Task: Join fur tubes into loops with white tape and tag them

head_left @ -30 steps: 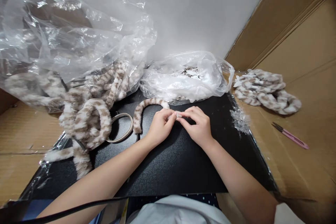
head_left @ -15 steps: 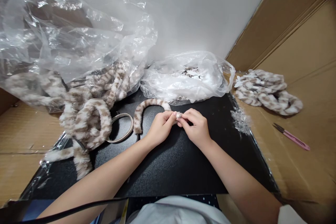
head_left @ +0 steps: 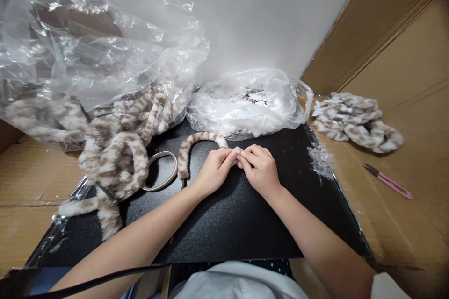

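Note:
A curved furry headband (head_left: 199,138), white with brown patches, arches over the black tabletop and runs in behind my left hand (head_left: 216,168). That hand pinches its near end between thumb and fingers. Fingertip to fingertip with it, my right hand (head_left: 260,168) is closed on the same whitish fuzzy end (head_left: 237,151); any small part between the fingertips is hidden. To the left lies a thin beige hoop (head_left: 161,187), beside a heap of furry bands (head_left: 122,163) spilling from a large clear plastic bag (head_left: 147,46).
A translucent bag (head_left: 245,107) of small white pieces stands behind my hands. Clear plastic scraps (head_left: 321,161) lie at the table's right edge. On the cardboard (head_left: 365,205) to the right are more furry bands (head_left: 361,121) and pink-handled snips (head_left: 389,181).
My right hand has turned slightly, its fingers curling closer around the fuzzy end. My left hand has hardly moved. The things on the table have stayed put.

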